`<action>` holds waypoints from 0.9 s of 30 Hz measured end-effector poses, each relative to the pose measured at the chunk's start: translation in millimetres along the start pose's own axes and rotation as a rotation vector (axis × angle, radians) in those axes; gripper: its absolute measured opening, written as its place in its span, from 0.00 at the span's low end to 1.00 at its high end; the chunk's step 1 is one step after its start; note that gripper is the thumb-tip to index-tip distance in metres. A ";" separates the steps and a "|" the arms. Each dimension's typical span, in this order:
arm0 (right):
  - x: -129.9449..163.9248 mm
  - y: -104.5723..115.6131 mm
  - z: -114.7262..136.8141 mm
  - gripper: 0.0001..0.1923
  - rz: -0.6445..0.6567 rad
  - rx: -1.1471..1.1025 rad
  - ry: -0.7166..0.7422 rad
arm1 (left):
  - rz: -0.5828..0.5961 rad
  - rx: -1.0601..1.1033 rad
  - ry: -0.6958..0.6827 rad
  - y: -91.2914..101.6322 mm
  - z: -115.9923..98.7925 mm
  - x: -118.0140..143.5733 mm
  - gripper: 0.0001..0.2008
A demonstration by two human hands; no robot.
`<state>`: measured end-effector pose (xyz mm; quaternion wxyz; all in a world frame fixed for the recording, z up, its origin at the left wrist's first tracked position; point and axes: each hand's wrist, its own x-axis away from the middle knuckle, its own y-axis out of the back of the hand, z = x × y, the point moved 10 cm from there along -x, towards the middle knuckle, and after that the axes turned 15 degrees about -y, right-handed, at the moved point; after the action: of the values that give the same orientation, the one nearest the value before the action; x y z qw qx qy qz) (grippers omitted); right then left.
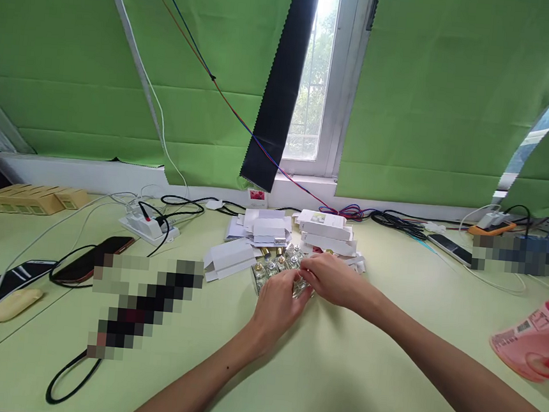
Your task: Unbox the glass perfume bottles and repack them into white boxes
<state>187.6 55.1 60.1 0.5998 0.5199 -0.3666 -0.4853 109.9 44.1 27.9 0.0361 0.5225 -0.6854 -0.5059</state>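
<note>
A cluster of small clear glass bottles with gold caps lies on the pale green tabletop, packed side by side in rows. The left hand sits at the cluster's 6 o'clock edge, fingers curled onto the nearest bottles. The right hand comes in from 3 o'clock, fingers bent and pinching at the same spot, touching the left. White boxes pile at 12 o'clock, just beyond the bottles.

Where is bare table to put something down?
Bare table lies between both forearms, near the front edge. More lies right of the right hand, before the pink bottle. Crowded: the white boxes behind the left hand.
</note>
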 end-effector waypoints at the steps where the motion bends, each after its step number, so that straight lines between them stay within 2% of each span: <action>1: -0.4 -0.6 1.1 0.13 -0.001 0.002 0.015 | -0.005 -0.003 0.009 -0.1 1.7 -0.1 0.08; 6: -0.6 -8.1 5.8 0.07 0.044 0.077 0.045 | 0.011 -0.028 0.019 -2.3 4.9 -0.9 0.10; 9: 1.5 -12.0 9.4 0.10 0.066 0.067 0.076 | 0.021 -0.035 -0.004 -2.0 2.7 -1.3 0.07; 11: 2.7 -4.1 10.3 0.12 0.046 0.040 0.091 | 0.039 -0.061 -0.019 -2.2 1.0 -1.5 0.08; 13: 3.4 20.9 10.2 0.13 -0.041 0.010 0.091 | 0.058 -0.118 -0.014 -2.0 0.7 -1.5 0.10; 16: 5.7 78.4 10.5 0.10 -0.268 -0.019 0.068 | 0.078 -0.189 0.007 -1.4 0.0 -0.9 0.13; 18: 4.9 98.4 12.0 0.09 -0.326 -0.005 0.053 | 0.076 -0.202 0.022 -0.7 -0.7 -0.1 0.12; 20: 0.0 92.3 12.6 0.12 -0.293 0.030 0.040 | 0.071 -0.218 0.042 0.4 -0.2 1.5 0.11; 23: -11.3 50.5 4.8 0.14 -0.164 0.057 0.002 | 0.090 -0.266 0.040 -0.8 -0.3 4.1 0.11; 25: -17.3 23.1 -5.1 0.12 -0.086 0.063 -0.027 | 0.112 -0.296 0.032 -2.8 0.5 6.1 0.12; 27: -19.0 16.7 -13.4 0.11 -0.102 0.035 -0.026 | 0.127 -0.327 0.029 -3.8 1.6 7.8 0.14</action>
<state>198.8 76.9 75.2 0.5603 0.5418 -0.3558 -0.5157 108.0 39.5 20.7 0.1623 0.4725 -0.6248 -0.6001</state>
